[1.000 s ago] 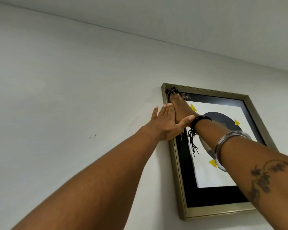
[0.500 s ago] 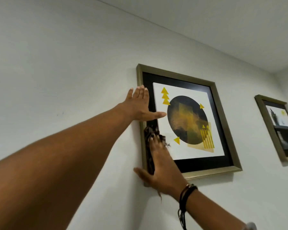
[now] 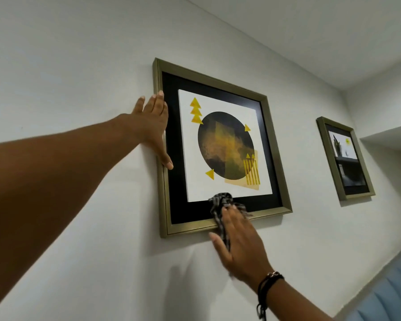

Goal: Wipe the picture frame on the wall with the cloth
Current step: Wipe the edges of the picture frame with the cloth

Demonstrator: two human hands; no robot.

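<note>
A gold-edged picture frame (image 3: 276, 144) hangs on the white wall, holding a black mat and a print with a dark circle and yellow triangles. My left hand (image 3: 152, 126) lies flat with fingers extended against the frame's left edge. My right hand (image 3: 237, 244) presses a dark checked cloth (image 3: 221, 205) against the frame's bottom rail, near its middle. The cloth bunches above my fingertips and partly hangs under my palm. Dark bracelets circle my right wrist.
A second, smaller gold frame (image 3: 333, 163) hangs further right on the same wall. The ceiling slopes above, with a recessed ledge (image 3: 389, 140) at the far right. Something pale blue (image 3: 389, 290) shows at the bottom right corner.
My right hand with the cloth has moved from the frame's top left corner, down its left side, then rightward along the bottom rail. My left hand stayed on the left edge.
</note>
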